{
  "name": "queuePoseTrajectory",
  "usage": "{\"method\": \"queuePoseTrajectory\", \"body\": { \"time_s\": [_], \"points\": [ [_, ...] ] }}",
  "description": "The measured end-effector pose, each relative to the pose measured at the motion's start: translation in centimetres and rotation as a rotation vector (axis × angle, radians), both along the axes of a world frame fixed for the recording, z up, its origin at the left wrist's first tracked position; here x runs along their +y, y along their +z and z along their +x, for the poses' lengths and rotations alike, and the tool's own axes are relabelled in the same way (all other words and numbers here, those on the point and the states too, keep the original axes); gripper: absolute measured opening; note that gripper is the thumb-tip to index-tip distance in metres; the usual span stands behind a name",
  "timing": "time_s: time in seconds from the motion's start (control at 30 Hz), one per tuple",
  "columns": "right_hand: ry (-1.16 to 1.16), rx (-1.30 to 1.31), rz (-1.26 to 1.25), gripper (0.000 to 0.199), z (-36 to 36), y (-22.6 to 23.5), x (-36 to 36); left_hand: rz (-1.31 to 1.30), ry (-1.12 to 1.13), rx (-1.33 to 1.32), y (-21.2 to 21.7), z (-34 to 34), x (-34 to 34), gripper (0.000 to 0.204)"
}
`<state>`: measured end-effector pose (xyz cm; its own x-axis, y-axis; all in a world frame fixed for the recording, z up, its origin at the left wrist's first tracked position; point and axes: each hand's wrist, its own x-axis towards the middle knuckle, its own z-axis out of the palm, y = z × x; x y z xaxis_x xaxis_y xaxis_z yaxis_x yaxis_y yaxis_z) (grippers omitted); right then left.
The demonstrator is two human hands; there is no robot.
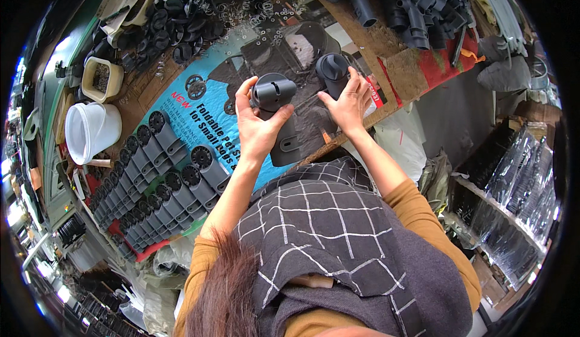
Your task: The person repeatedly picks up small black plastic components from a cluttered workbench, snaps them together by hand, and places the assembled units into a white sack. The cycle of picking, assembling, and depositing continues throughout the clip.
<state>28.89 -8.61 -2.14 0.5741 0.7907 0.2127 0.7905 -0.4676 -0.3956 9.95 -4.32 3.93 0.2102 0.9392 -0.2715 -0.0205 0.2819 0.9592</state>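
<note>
My left hand is closed round a dark grey plastic tube fitting with a rounded, slotted head. A flat grey piece with an oval slot shows below it; whether the two are joined I cannot tell. To the right, my right hand grips a second dark grey plastic fitting, its thumb and fingers at the side. A round cap with a raised ridge tops that fitting. Both parts are held over a printed blue and grey sheet, a little apart from each other.
Rows of grey plastic fittings stand at the left. Behind them are a white bucket and a beige tub. Black caps, metal washers and piled tube fittings cover the far side. Plastic-wrapped stock stands at right.
</note>
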Motion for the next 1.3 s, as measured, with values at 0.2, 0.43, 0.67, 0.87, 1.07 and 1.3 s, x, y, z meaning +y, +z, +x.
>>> {"method": "queuePoseTrajectory", "body": {
  "time_s": [0.2,0.43,0.67,0.87,1.07,1.3],
  "points": [
    [-0.009,1.763,0.125,0.055,2.2,2.1,-2.0,0.027,-0.036,0.0,-0.9,1.1,0.6,0.08],
    [0.017,2.147,0.133,0.055,0.2,7.4,-6.5,0.043,-0.219,-0.091,-1.8,5.9,-0.7,0.077],
    [-0.333,1.69,0.301,0.05,10.1,5.2,-17.5,0.154,-0.337,0.293,-2.3,4.7,-0.5,0.049],
    [-0.423,0.886,-0.645,0.061,16.9,-6.0,-23.6,0.154,-0.352,0.3,-3.7,3.3,-0.4,0.039],
    [-0.291,0.234,-0.261,0.043,15.0,-5.4,-17.3,0.276,-0.26,0.398,-3.4,0.6,0.0,0.035],
    [0.375,0.403,0.436,0.023,7.1,3.0,9.6,0.092,-0.053,0.287,-1.6,-2.8,-0.2,0.03]
  ]
}}
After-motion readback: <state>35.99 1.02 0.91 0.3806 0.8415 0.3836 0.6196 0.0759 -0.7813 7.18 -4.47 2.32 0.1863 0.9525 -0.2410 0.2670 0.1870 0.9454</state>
